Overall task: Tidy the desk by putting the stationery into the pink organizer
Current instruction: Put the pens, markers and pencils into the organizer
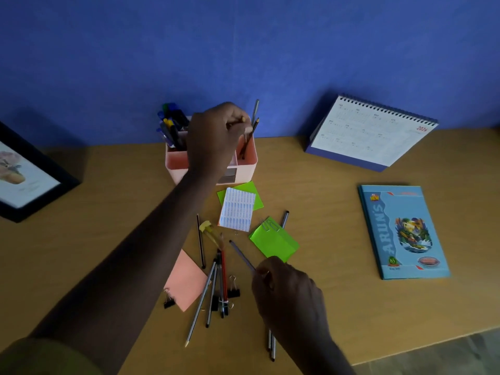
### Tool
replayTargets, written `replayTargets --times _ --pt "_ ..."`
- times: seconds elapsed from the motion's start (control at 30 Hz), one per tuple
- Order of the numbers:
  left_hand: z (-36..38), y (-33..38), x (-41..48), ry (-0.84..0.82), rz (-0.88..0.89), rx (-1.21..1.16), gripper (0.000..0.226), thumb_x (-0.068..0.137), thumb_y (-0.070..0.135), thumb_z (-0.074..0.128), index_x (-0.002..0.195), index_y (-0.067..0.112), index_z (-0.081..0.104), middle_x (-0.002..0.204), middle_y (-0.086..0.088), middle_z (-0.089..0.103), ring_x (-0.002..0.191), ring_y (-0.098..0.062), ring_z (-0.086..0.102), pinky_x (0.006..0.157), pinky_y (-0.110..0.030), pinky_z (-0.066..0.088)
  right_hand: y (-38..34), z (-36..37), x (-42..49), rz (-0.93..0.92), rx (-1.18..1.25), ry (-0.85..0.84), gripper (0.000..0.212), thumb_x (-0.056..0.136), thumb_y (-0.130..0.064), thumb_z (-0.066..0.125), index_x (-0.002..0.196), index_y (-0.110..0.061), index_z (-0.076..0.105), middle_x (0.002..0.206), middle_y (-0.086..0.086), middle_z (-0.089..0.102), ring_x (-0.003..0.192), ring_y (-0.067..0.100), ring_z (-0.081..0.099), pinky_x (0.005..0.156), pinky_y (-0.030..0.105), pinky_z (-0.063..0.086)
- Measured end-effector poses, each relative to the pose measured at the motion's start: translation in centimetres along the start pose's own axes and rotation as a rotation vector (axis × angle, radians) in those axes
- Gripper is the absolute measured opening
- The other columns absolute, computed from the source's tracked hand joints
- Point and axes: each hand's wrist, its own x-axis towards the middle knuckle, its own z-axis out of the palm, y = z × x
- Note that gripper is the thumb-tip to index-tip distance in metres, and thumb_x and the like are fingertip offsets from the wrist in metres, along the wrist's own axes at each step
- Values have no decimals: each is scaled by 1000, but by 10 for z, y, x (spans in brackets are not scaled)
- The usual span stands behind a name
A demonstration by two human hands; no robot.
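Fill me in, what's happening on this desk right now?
A person is tidying. The left hand holds a pencil upright in the right-hand compartment of the pink organizer. The right hand pinches a grey pencil lying on the desk beside a green sticky note. Pens and binder clips lie loose nearby.

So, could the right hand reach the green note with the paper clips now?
Likely yes: the right hand is just beside the green note, with nothing between, though its fingers pinch a grey pencil.
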Motion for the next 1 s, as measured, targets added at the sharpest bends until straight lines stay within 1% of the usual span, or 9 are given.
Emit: replayTargets --times 0.13,0.27,0.33,0.4,0.5,0.67,0.77,0.9,1.0 --pt "14 -13 0 -83 -19 135 18 86 30 82 100 19 84 97 4 83 88 -13 77 80 -42 61 13 -33 -6 -45 269 134 2 93 -31 72 92 -32 71 85 -16 69 71 8 67 61 33 55" --pt "28 -22 2 -115 -84 202 31 85 29 88 113 22 76 105 3 82 97 -17 76 83 -41 60 27 -50 -6 32 411 171 25 86 -9 86 87 -31 76 84 -11 72 72 11 70 63 24 54" --pt "34 -25 4 -110 -98 277 39 84 34 88 118 28 68 107 5 81 100 -19 76 77 -36 55 35 -53 -2 73 495 162 28 86 -5 85 87 -32 76 85 -8 72 64 13 65 59 26 52" --pt "39 -26 5 -99 -89 341 44 85 36 87 121 29 63 108 4 80 102 -22 76 72 -34 48 40 -57 3 76 537 164 31 87 -3 85 91 -33 77 88 -9 74 68 12 69 60 25 55" --pt "42 -26 5 -103 -67 372 45 86 35 87 122 26 61 109 0 79 102 -26 74 70 -33 45 41 -67 13 84 653 178 27 90 0 81 100 -26 78 95 -7 78 85 19 76 70 39 65" --pt "45 -26 4 -107 -67 428 41 88 35 85 121 26 63 109 -5 78 101 -32 73 72 -40 57 31 -83 41 41 860 245 20 96 -3 75 112 -15 77 100 5 80 86 25 77 78 49 66" --pt "45 -26 3 -88 -46 423 41 89 35 85 124 26 66 111 -4 79 102 -30 74 74 -41 59 24 -92 66 23 846 322 20 96 -7 76 115 -14 75 96 7 80 82 26 77 79 53 65" --pt "43 -34 2 -84 -48 289 44 87 34 86 126 24 68 115 1 80 103 -21 76 78 -40 62 15 -101 105 -66 817 391 15 105 -14 68 118 -10 74 100 6 80 85 24 78 81 55 65" --pt "34 -36 -2 -36 -39 194 35 90 26 83 123 21 71 113 4 80 101 -16 76 83 -42 64 6 -103 138 -121 770 450 16 105 -18 68 116 -10 77 95 6 79 84 24 77 82 56 64"
